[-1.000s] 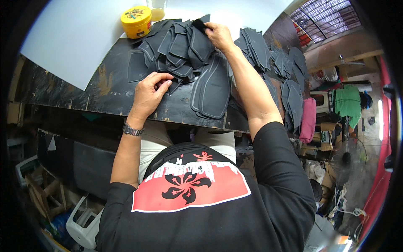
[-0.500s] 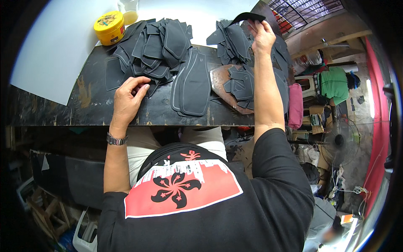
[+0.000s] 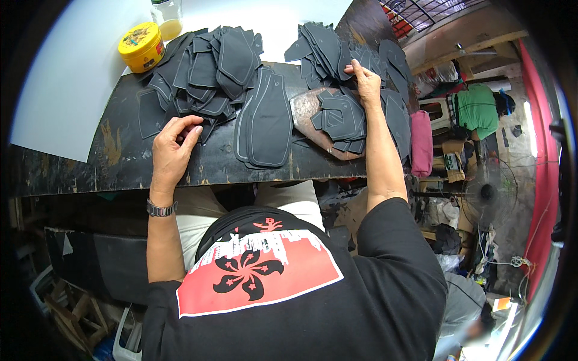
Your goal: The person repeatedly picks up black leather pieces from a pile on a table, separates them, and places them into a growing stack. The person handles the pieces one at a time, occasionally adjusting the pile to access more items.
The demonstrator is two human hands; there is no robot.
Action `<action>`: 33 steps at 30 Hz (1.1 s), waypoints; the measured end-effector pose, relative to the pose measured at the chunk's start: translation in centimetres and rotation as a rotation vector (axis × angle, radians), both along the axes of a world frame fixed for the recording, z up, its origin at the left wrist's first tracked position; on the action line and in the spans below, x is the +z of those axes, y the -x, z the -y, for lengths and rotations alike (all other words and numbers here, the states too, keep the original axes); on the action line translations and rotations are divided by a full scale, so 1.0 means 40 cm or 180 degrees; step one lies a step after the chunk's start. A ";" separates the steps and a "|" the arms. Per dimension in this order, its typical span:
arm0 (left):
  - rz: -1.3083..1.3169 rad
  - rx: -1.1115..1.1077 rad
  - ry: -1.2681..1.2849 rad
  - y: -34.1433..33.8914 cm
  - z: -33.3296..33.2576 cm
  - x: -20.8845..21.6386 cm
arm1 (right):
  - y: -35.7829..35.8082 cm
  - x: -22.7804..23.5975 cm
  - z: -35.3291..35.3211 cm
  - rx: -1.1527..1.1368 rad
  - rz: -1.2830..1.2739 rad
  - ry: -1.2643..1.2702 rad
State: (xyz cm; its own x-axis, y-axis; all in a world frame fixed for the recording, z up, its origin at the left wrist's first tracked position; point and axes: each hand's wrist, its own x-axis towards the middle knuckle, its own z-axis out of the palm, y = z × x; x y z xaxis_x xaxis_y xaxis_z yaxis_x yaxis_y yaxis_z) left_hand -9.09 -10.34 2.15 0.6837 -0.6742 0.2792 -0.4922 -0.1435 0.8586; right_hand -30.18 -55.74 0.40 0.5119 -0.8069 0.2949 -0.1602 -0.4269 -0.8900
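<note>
My right hand (image 3: pixel 365 83) is at the stack of black cut pieces (image 3: pixel 320 51) at the far right of centre. Its thumb and fingers are drawn together against the stack's right edge; whether a piece is between them is hidden. My left hand (image 3: pixel 173 147), with a metal watch on the wrist, rests on the table beside the large heap of black cut pieces (image 3: pixel 238 55). Its fingers are curled and the thumb lies close to the index finger, next to a dark corner of a piece. Between the hands lies a pile of long, light-outlined black pieces (image 3: pixel 265 123).
Smaller black pieces (image 3: pixel 338 117) lie on a brown board (image 3: pixel 307 114). A yellow round tub (image 3: pixel 141 47) and a clear container (image 3: pixel 170 27) stand at the far left, near a white sheet (image 3: pixel 66 90). A pink roll (image 3: pixel 421 144) and a fan (image 3: pixel 486 191) are to the right.
The black piece raised in my right hand has come down onto the far stack, and that hand has lowered slightly. My left hand keeps its pose; the whole view has shifted a little.
</note>
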 end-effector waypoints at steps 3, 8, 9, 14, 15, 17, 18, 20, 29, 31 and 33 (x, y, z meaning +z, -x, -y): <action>-0.0014 0.0001 0.0023 0.000 -0.001 -0.003 | 0.000 0.005 -0.003 -0.0294 -0.0026 0.0036; 0.0033 -0.0001 0.0008 -0.002 0.001 -0.005 | 0.012 -0.001 -0.001 -0.0422 0.0447 0.0039; 0.0040 0.0002 -0.0021 -0.003 0.000 -0.005 | 0.012 -0.004 0.000 -0.0332 0.0669 -0.0087; 0.0049 0.0002 -0.0019 -0.002 -0.001 -0.004 | 0.023 0.004 0.008 -0.0251 0.0783 -0.0607; 0.0061 -0.0003 0.0002 -0.002 0.000 -0.004 | 0.025 0.012 0.008 -0.0264 0.0692 -0.0552; 0.0072 -0.0009 0.0013 -0.003 0.000 -0.005 | 0.022 0.033 0.007 -0.0436 0.0473 -0.0566; 0.0068 -0.0012 0.0000 -0.004 0.000 -0.005 | 0.016 0.046 0.005 -0.0267 0.0580 -0.0519; 0.0055 -0.0010 -0.0020 -0.003 0.001 -0.006 | -0.008 0.073 -0.002 -0.0182 0.0726 -0.0485; -0.0002 0.0014 0.0059 -0.001 -0.001 -0.002 | -0.098 0.114 -0.033 -0.0174 0.0221 -0.0111; 0.0016 0.0010 0.0038 -0.002 -0.002 -0.003 | -0.108 0.083 -0.059 -0.0306 -0.1611 0.1772; -0.0012 0.0025 0.0028 -0.002 -0.002 -0.004 | -0.124 0.063 -0.094 0.0069 -0.2483 0.1795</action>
